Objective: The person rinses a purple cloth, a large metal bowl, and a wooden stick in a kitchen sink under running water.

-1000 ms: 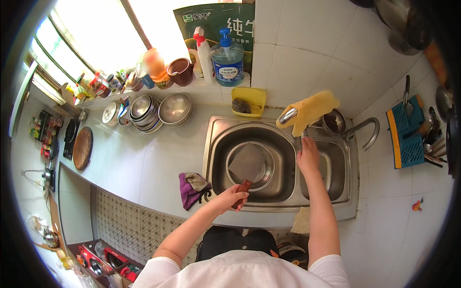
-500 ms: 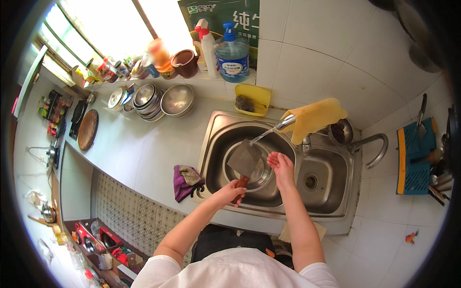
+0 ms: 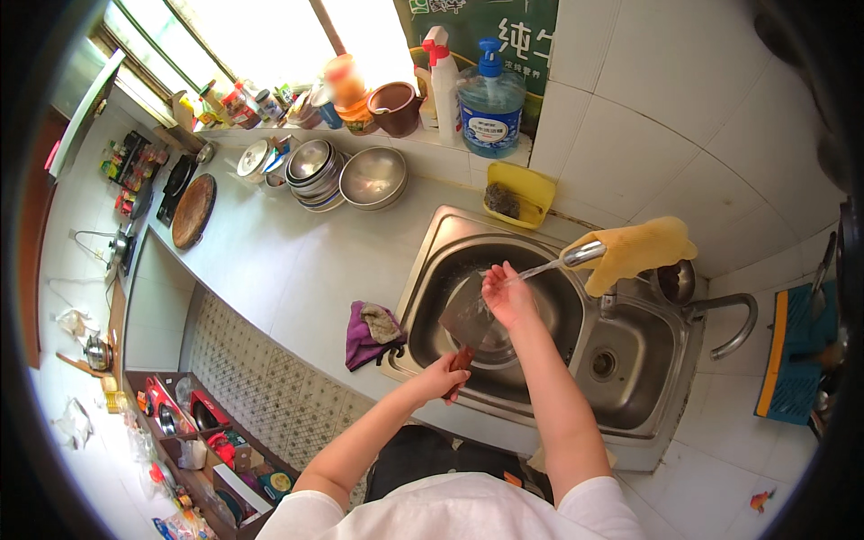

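Observation:
My left hand (image 3: 439, 376) is wrapped round the reddish-brown handle of a cleaver (image 3: 464, 309). The broad grey blade points away from me over the left sink basin (image 3: 562, 337). Under the blade, and partly hidden by it, sits a round metal bowl (image 3: 500, 363). Close to the blade's right side is my right hand (image 3: 508, 295), with slightly curled fingers and no object in it. A stream of water from the tap (image 3: 584, 255) runs onto that hand. Draped over the tap is a yellow cloth (image 3: 643, 250).
A smaller basin (image 3: 634, 360) adjoins on the right. Purple and grey cloths (image 3: 376, 333) lie left of the sink. Behind it stand a yellow dish (image 3: 531, 193) holding a scourer, a blue pump bottle (image 3: 491, 112) and a spray bottle (image 3: 443, 90). Stacked bowls (image 3: 313, 175) occupy the counter.
My right hand has moved left and away from me into the water stream, nearer the blade. The left hand keeps its hold on the cleaver. The whole view has shifted.

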The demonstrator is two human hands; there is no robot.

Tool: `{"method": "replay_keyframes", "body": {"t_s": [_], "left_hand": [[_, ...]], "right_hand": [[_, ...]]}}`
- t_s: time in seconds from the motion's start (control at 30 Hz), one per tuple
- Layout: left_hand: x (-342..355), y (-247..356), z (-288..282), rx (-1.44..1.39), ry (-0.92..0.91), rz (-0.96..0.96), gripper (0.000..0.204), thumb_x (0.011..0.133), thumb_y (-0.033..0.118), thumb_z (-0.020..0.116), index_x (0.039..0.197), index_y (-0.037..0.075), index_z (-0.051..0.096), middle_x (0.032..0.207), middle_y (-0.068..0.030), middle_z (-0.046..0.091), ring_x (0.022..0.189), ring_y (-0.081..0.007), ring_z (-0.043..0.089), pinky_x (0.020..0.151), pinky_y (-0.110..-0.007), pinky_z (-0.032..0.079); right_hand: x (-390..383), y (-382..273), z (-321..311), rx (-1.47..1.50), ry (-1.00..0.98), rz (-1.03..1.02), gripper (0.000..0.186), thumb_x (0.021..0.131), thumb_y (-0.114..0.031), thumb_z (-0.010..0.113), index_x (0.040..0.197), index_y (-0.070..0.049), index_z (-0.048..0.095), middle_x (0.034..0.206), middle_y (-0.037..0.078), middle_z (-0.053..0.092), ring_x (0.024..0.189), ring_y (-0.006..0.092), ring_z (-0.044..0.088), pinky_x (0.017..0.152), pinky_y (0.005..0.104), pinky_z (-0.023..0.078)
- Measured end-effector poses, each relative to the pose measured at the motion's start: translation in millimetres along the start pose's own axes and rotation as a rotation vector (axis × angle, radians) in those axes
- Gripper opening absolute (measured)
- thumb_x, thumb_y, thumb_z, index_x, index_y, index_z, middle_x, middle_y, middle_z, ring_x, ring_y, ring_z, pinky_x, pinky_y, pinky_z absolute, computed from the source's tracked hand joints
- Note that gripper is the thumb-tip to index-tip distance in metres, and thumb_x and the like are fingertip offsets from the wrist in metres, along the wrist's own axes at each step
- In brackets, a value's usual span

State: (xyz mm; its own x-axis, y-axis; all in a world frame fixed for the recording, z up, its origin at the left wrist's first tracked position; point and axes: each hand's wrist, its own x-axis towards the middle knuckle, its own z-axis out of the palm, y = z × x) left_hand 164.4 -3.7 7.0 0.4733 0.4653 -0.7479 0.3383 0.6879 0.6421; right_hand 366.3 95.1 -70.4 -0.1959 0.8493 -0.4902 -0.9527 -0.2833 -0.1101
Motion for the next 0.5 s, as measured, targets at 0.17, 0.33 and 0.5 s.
{"method": "replay_keyframes", "body": {"t_s": [0.17, 0.33, 0.5], "left_hand": [[7, -5, -4, 0.022, 0.002, -0.006, 0.021, 0.091, 0.016, 0.055, 0.1, 0.003, 0.041, 0.069, -0.0033, 0.051, 0.051, -0.013, 0.054, 0.043, -0.028, 0.044], [26, 2, 0, 0.111, 0.026, 0.038, 0.021, 0.091, 0.015, 0.054, 0.102, 0.001, 0.041, 0.07, -0.0049, 0.053, 0.049, -0.0143, 0.055, 0.042, -0.029, 0.045], [38, 6, 8, 0.305, 0.16, 0.055, 0.023, 0.092, 0.016, 0.053, 0.106, 0.001, 0.043, 0.071, -0.0052, 0.054, 0.049, -0.0138, 0.055, 0.042, -0.029, 0.044]], "right_hand": [[22, 3, 15, -0.377, -0.157, 0.247, 0.03, 0.093, -0.026, 0.053, 0.068, -0.01, 0.049, 0.054, 0.001, 0.043, 0.042, 0.0158, 0.039, 0.042, 0.0265, 0.035], [1, 31, -58, -1.58, 0.369, -0.809, 0.026, 0.087, -0.026, 0.057, 0.097, -0.002, 0.051, 0.084, 0.012, 0.057, 0.078, 0.0335, 0.057, 0.077, 0.043, 0.046], [-85, 71, -59, -0.69, 0.413, -0.005, 0.027, 0.09, -0.023, 0.056, 0.107, -0.004, 0.05, 0.099, 0.012, 0.059, 0.087, 0.0251, 0.059, 0.078, 0.0383, 0.049]]}}
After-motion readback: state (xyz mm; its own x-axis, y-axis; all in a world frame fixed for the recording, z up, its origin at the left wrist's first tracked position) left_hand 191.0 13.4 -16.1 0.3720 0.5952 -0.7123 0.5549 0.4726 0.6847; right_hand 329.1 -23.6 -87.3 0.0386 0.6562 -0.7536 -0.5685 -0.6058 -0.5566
